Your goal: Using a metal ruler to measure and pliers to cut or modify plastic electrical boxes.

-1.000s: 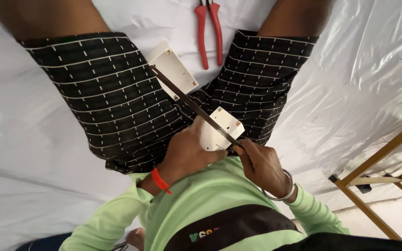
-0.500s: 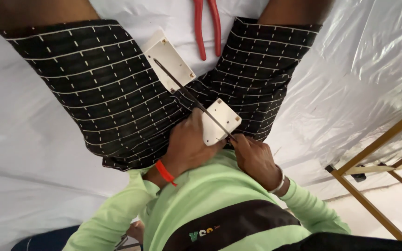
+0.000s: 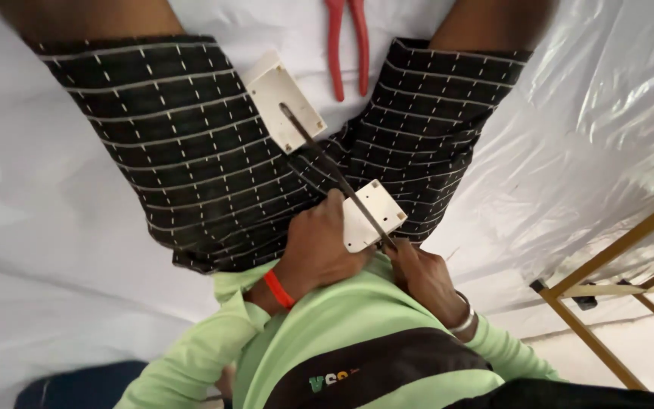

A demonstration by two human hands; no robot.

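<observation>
White plate (image 3: pixel 371 214) clamped in left hand (image 3: pixel 319 250); right hand (image 3: pixel 421 273) grips half-hidden screwdriver (image 3: pixel 334 174).

Seated person viewed from above. The left hand (image 3: pixel 319 246) holds a small white rectangular plastic plate (image 3: pixel 372 214); the right hand (image 3: pixel 427 276) holds a long thin dark metal blade (image 3: pixel 334 174) laid across it. A second white plastic box (image 3: pixel 283 101) rests on the black striped shorts (image 3: pixel 175 151), near red-handled pliers (image 3: pixel 348 42) on white sheeting (image 3: pixel 54 303).

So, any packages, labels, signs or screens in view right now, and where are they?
No packages, signs or screens.
Printed logo: on the dark band across the light green shirt, bottom centre; small letters in white, green and orange.
</observation>
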